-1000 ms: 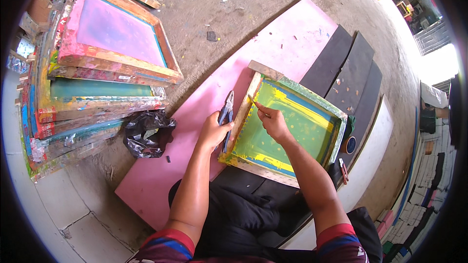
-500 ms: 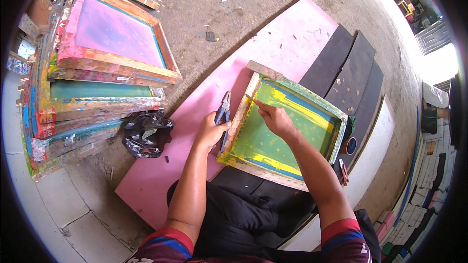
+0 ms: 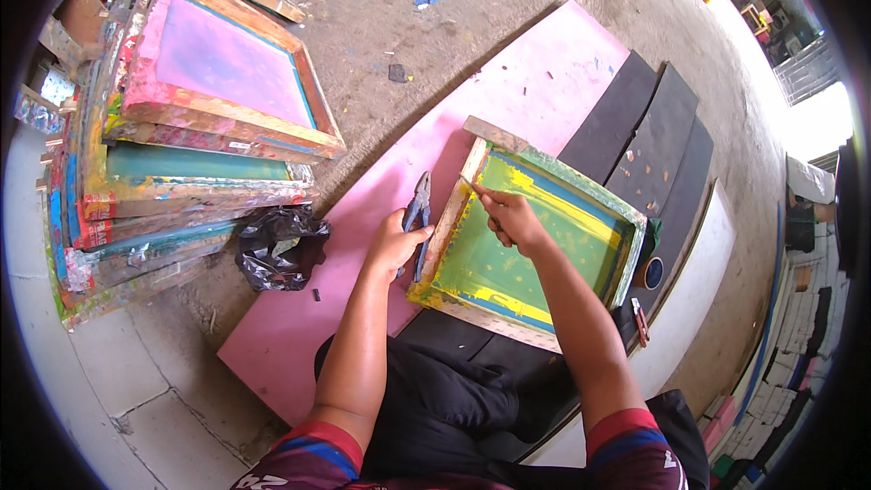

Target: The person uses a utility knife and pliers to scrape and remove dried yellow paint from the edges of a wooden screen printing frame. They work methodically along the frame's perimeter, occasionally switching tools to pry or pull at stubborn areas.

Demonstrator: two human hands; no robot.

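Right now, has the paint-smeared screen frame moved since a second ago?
No, not visibly: the paint-smeared screen frame keeps its place against the pink board; only the whole view has shifted slightly.

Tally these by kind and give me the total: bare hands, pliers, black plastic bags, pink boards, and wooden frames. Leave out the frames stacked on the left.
Bare hands: 2, the left hand and the right hand
Pliers: 1, in the left hand
Wooden frame: 1, below the right hand
Black plastic bag: 1
Pink board: 1
Total: 6
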